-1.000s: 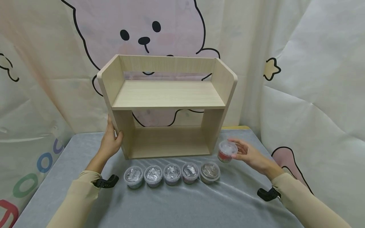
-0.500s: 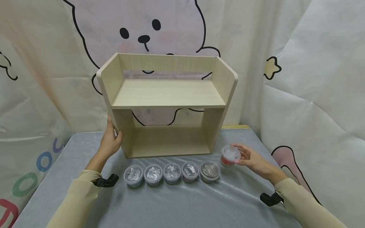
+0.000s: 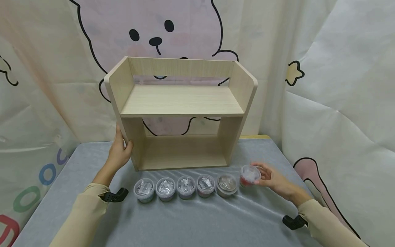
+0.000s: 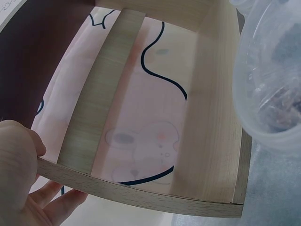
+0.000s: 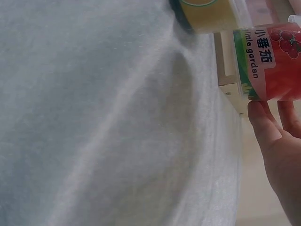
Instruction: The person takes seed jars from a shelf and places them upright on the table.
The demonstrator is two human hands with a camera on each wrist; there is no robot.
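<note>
My left hand (image 3: 118, 152) grips the left side panel of a pale wooden two-tier shelf (image 3: 182, 101), thumb on the front edge and fingers on the outer face. The left wrist view shows this hand (image 4: 21, 174) wrapped around the panel's edge. With thumb and fingertips, my right hand (image 3: 274, 180) holds a small lidded plastic tub (image 3: 250, 174) at the right end of a row. A red label with tomatoes and "little garden" shows on that tub (image 5: 277, 61) in the right wrist view. Beside it stands a similar tub (image 3: 227, 185) with a greyish lid.
Several more clear-lidded tubs (image 3: 186, 187) line up in front of the shelf on a grey cloth-covered table (image 3: 191, 226). Behind and to the sides hang pale printed curtains (image 3: 339, 85), with a cartoon bear at the back.
My right hand has brought the red-labelled tub down and slightly right, to the end of the row. The left hand keeps its grip on the shelf.
</note>
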